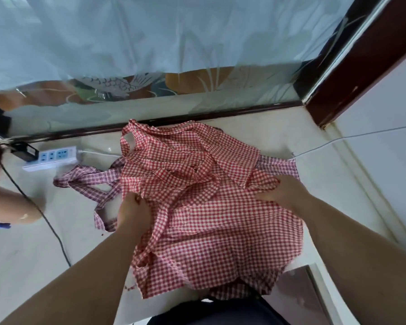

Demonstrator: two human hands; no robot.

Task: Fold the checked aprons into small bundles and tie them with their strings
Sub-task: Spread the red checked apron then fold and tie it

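Red checked apron (pixel 209 207): crumpled on pale floor (pixel 33 254), strings (pixel 174 174) across its top | left hand (pixel 133 212): fingers curled into its left edge, tips buried in cloth | right hand (pixel 284 191): pinches a fold at its right side | purple checked apron (pixel 87 181): mostly hidden beneath | power strip (pixel 51 157): markings illegible

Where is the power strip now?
Head view, left side: the power strip lies on the floor by the glass partition, left of the purple-checked apron.

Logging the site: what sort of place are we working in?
Probably a home interior, on the floor: pale tiles, an etched glass door and a power strip lying there.
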